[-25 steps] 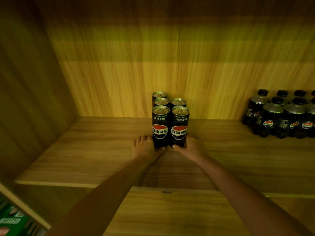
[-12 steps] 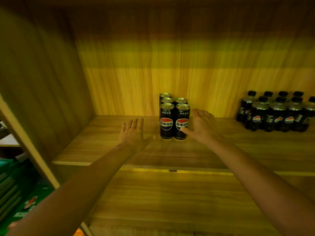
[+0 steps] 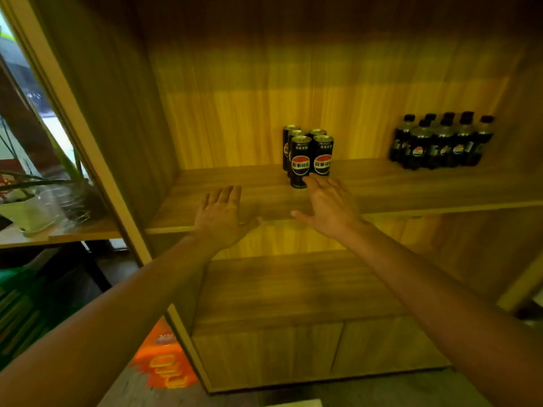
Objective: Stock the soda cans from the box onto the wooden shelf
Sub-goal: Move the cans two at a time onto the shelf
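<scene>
Dim yellow light, perhaps motion-blurred.

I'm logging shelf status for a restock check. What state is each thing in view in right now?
Soda cans: upright, bunched together on the shelf board, tops sealed.
Bottles: upright, capped, grouped at the board's right end.
Left hand: open, empty, fingers spread, touching no can.
Right hand: open, empty, fingertips in front of the front cans; contact unclear.
Wooden shelf: mostly bare.
Lower cabinet doors: closed.

Both hands [image 3: 273, 214] empty, splayed, w/ cans [image 3: 308, 155] upright on shelf [image 3: 411, 189].
</scene>
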